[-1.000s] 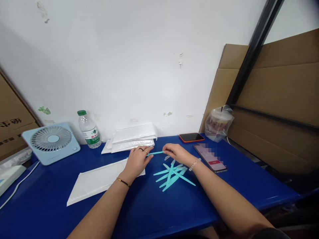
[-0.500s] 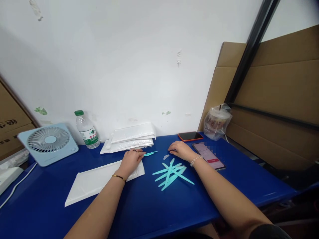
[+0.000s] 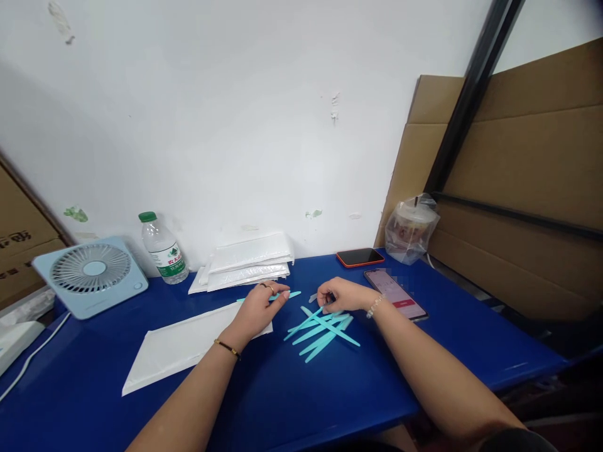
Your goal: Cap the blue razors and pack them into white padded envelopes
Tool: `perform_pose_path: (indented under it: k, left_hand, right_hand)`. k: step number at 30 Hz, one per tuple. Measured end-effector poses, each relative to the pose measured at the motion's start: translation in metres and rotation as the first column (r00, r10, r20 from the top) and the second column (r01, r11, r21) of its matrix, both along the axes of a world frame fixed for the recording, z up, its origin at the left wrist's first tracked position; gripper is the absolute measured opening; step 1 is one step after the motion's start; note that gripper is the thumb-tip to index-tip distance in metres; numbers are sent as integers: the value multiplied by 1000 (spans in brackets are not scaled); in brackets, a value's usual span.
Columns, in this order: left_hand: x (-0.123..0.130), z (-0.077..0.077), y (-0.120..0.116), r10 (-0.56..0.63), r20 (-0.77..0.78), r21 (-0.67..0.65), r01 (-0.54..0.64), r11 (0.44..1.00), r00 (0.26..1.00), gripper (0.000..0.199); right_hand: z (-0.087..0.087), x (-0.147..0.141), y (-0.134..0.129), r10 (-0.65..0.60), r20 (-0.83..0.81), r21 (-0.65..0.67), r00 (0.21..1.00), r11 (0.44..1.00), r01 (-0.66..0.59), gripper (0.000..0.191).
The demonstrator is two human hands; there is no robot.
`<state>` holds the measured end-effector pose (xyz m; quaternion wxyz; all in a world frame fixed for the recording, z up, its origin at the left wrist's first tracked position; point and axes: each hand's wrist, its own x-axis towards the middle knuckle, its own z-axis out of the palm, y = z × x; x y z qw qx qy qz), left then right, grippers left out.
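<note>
Several turquoise plastic sticks [image 3: 325, 336] lie crossed in a pile on the blue table [image 3: 292, 402]. My right hand [image 3: 335, 295] pinches the upper end of one stick at the top of the pile. A small pale piece [image 3: 313, 298] lies just left of its fingers. Left of the pile, my left hand [image 3: 264, 304] rests over another turquoise stick [image 3: 294, 294], which shows on both sides of its fingers; whether they grip it cannot be seen. Under and beside the left wrist is a flat white packet [image 3: 183, 339].
A stack of white packets [image 3: 249, 257] stands by the wall, with a water bottle [image 3: 164, 251] and a blue fan [image 3: 94, 273] to its left. On the right are an orange-edged phone [image 3: 360, 257], a lit phone [image 3: 398, 295] and a bagged cup [image 3: 411, 229].
My right hand has moved down to the pile and closed on a stick, which has shifted. My left hand has moved slightly right and lower, its fingers turned over the other stick.
</note>
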<state>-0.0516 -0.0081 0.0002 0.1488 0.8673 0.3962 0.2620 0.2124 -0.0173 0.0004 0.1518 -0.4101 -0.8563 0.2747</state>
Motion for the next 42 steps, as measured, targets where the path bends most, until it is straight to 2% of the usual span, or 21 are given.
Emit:
perform_pose_path:
  k: [2, 4, 6, 10, 14, 16, 20, 23, 27, 30, 34, 37, 40, 42]
  left_hand:
    - [8, 4, -10, -82, -19, -57, 81, 995, 996, 36]
    - [13, 4, -15, -117, -94, -65, 111, 992, 989, 31]
    - [13, 3, -14, -99, -153, -35, 95, 995, 983, 31]
    - [9, 1, -4, 6, -149, 29, -1, 1000, 989, 33]
    - [8, 1, 0, -31, -201, 55, 43, 998, 979, 31]
    - [6, 1, 2, -28, -230, 77, 47, 996, 973, 31]
    - [-8, -1, 14, 53, -238, 113, -26, 993, 970, 30]
    - [-17, -1, 21, 81, -223, 109, -58, 992, 971, 29]
    - [-13, 1, 17, 28, -220, 144, 4, 990, 975, 27]
    - [-6, 4, 13, 6, -235, 165, 34, 986, 972, 27]
    - [-13, 4, 18, 91, -268, 184, -41, 982, 959, 30]
    - [-25, -2, 26, 149, -276, 137, -115, 984, 950, 29]
    - [-32, -12, 32, 134, -241, 59, -124, 991, 961, 28]
    - [-34, -17, 34, 106, -203, 14, -105, 994, 973, 31]
  right_hand:
    - [0, -3, -1, -40, -102, -30, 994, 999, 38, 15]
    - [-1, -5, 0, -74, -179, -20, 981, 997, 71, 18]
    - [-2, -4, 2, -101, -206, -6, 973, 995, 102, 19]
    - [-5, 1, 6, -159, -259, -18, 953, 987, 160, 23]
    - [-7, -2, 9, -149, -301, -28, 942, 989, 147, 26]
    - [-9, 0, 11, -160, -283, -16, 946, 987, 162, 25]
    - [-11, 11, 15, -231, -211, 41, 950, 969, 245, 14]
    - [-10, 12, 13, -268, -238, 48, 934, 957, 287, 15]
    - [-7, -8, 7, -186, -291, 52, 939, 976, 209, 30]
    - [-7, -17, 7, -157, -229, 45, 961, 984, 171, 24]
    - [-14, 3, 15, -240, -203, 60, 949, 965, 257, 20]
    - [-16, 23, 19, -325, -143, 97, 935, 936, 340, 16]
    - [-12, 26, 17, -285, -47, 234, 957, 929, 288, 15]
    - [-6, 17, 12, -169, -24, 304, 985, 938, 168, 20]
